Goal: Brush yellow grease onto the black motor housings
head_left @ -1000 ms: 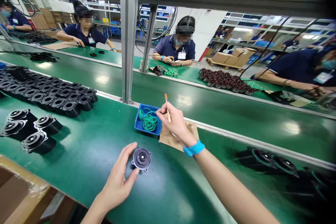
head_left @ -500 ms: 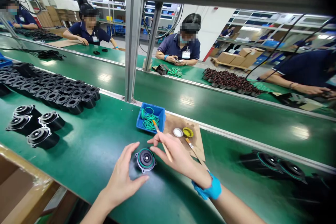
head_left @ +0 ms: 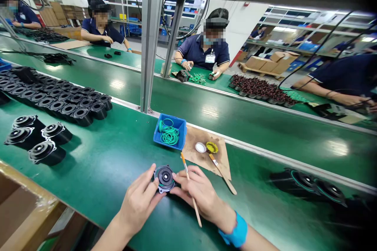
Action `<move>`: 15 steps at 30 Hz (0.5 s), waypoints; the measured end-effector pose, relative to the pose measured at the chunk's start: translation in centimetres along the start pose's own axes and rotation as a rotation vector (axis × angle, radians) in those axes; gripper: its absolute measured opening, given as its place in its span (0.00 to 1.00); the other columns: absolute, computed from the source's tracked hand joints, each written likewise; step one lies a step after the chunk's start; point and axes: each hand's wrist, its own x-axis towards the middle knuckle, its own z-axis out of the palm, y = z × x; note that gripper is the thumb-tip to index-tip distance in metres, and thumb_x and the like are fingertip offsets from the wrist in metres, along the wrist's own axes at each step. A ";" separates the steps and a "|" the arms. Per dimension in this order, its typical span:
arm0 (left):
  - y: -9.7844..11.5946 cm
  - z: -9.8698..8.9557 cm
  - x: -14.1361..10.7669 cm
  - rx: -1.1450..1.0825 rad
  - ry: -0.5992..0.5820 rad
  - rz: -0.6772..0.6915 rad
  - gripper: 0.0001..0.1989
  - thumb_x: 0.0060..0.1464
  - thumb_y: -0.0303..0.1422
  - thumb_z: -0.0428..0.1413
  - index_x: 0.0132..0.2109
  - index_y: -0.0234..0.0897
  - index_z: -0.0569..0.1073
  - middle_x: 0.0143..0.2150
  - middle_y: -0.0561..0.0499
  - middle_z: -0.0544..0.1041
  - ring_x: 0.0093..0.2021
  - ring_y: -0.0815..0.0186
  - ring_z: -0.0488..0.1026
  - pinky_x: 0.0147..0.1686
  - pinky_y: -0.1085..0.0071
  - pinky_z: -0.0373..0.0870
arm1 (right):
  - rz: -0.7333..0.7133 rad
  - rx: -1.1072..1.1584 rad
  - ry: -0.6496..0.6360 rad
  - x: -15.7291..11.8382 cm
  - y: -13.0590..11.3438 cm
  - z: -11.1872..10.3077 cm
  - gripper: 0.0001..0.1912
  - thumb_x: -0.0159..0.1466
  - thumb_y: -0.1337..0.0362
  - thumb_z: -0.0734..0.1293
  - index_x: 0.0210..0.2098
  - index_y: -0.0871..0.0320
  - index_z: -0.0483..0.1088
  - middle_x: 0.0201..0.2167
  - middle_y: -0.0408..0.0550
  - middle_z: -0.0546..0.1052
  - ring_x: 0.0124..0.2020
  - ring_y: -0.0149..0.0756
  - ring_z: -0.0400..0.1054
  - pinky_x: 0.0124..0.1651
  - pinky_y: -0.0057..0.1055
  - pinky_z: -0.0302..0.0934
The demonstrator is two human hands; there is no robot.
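A round black motor-like housing with a metal flange stands upright on the bench in front of me. A green rubber ring shows in part around its top. My left hand grips its left side, with fingers and thumb on the rim. On the opposite side, my right hand presses the rim with thumb and fingertips. A slim wooden paintbrush is tucked between the fingers of that same hand, bristles pointing up and away. Just beyond lies a blue bin of green rubber rings.
Stained cardboard holds a white cap, a yellow lid and a second brush. Black housings stand left, with rows of parts behind. More housings stand right. A metal post rises ahead; co-workers sit opposite.
Both hands have closed in on the housing and now touch its rim. The paintbrush has swung lower, away from the bin. Across the line, a co-worker's hands have moved apart.
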 end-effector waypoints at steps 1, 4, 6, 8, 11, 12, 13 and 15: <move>0.2 0.1 -0.1 0.011 0.016 0.010 0.06 0.62 0.25 0.55 0.46 0.30 0.73 0.53 0.24 0.78 0.50 0.51 0.80 0.48 0.62 0.80 | -0.019 -0.025 0.019 -0.3 -0.3 0.1 0.13 0.71 0.71 0.64 0.54 0.58 0.66 0.34 0.52 0.83 0.35 0.40 0.78 0.42 0.43 0.70; 0.7 0.3 -0.3 -0.006 0.059 0.018 0.06 0.60 0.19 0.54 0.42 0.31 0.74 0.57 0.24 0.75 0.50 0.52 0.80 0.48 0.64 0.80 | -0.097 -0.057 0.016 -0.9 -1.0 0.2 0.14 0.70 0.75 0.60 0.52 0.58 0.69 0.38 0.55 0.84 0.36 0.41 0.79 0.43 0.44 0.72; 0.8 0.5 -0.4 -0.034 0.080 0.030 0.09 0.60 0.18 0.54 0.41 0.33 0.75 0.63 0.27 0.70 0.52 0.53 0.80 0.48 0.64 0.80 | -0.156 -0.053 -0.026 -1.1 -1.4 0.2 0.15 0.70 0.77 0.56 0.47 0.60 0.71 0.39 0.58 0.84 0.37 0.42 0.79 0.43 0.45 0.73; 0.7 0.6 -0.5 -0.059 0.098 0.044 0.12 0.60 0.17 0.52 0.43 0.34 0.76 0.68 0.31 0.64 0.54 0.52 0.78 0.48 0.65 0.80 | -0.192 -0.046 -0.067 -1.0 -1.6 0.4 0.16 0.69 0.78 0.55 0.42 0.60 0.71 0.39 0.61 0.83 0.36 0.44 0.79 0.42 0.45 0.73; 0.5 0.8 -0.8 -0.115 0.101 -0.003 0.12 0.60 0.18 0.53 0.45 0.36 0.77 0.67 0.33 0.66 0.51 0.55 0.80 0.45 0.68 0.81 | -0.127 0.024 -0.020 -0.9 -1.6 0.6 0.13 0.69 0.76 0.57 0.42 0.56 0.69 0.37 0.56 0.84 0.34 0.41 0.78 0.42 0.44 0.73; 0.4 0.7 -0.9 -0.136 0.096 -0.045 0.11 0.60 0.19 0.54 0.44 0.38 0.77 0.65 0.34 0.70 0.49 0.56 0.81 0.44 0.69 0.81 | -0.050 0.093 0.018 -0.8 -1.5 0.5 0.10 0.70 0.74 0.59 0.43 0.54 0.68 0.36 0.52 0.84 0.34 0.40 0.78 0.43 0.43 0.73; 0.4 0.7 -0.9 -0.160 0.091 -0.093 0.09 0.60 0.21 0.56 0.44 0.39 0.76 0.62 0.35 0.73 0.48 0.57 0.82 0.43 0.70 0.81 | 0.058 0.182 0.055 -0.6 -1.5 0.3 0.08 0.71 0.71 0.60 0.44 0.52 0.68 0.36 0.50 0.83 0.36 0.39 0.78 0.43 0.41 0.72; 0.5 0.5 -0.9 -0.210 0.085 -0.195 0.09 0.59 0.25 0.59 0.46 0.40 0.73 0.56 0.37 0.78 0.48 0.57 0.82 0.46 0.67 0.80 | 0.309 0.372 0.101 -0.3 -1.5 -0.5 0.07 0.74 0.62 0.59 0.48 0.51 0.67 0.34 0.48 0.83 0.37 0.39 0.77 0.42 0.38 0.72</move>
